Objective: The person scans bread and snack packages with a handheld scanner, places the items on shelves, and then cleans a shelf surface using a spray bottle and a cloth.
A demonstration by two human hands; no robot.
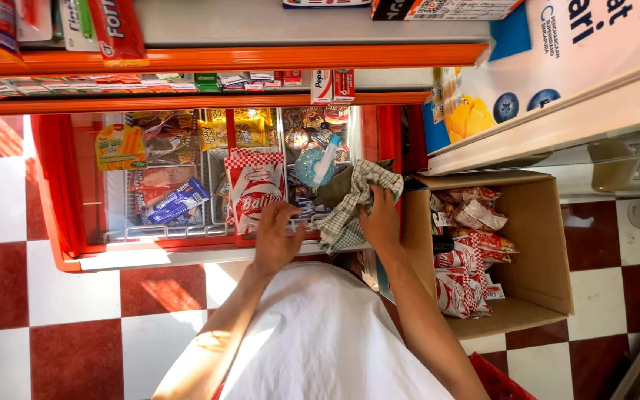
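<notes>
- The left hand [275, 238] is reaching into the open chest freezer [61, 185], its fingers curled and pressing on the lower edge of a red-and-white checked bag [255, 189]; whether they are actually closing around the bag I cannot tell.
- The right hand [381, 218] is gripping a green-and-white checked cloth [350, 211], fingers closed over its upper folds at the freezer's right end.
- The cloth is draping over the freezer's front rim, bunched up, just beside the red-and-white checked bag and touching a dark packet behind it.
- A pale blue round pack with a white bottle-like piece [318, 164] is lying just above the cloth, inside the freezer.
- Further left in the freezer, a wire basket [172, 226] is holding a blue packet [178, 200] and brown and orange wrappers; a yellow-orange packet [118, 147] is lying at the far left.
- To the right of the right hand, an open cardboard box [538, 252] is sitting on the floor, holding more red-and-white checked bags [457, 289] stacked along its left side.
- The person's white garment [327, 341] is filling the lower middle of the view.
- The floor [9, 296] is showing red and white tiles, with sunlight falling across them.
- Orange-edged shelves [261, 58] with small packets are hanging above the freezer.
</notes>
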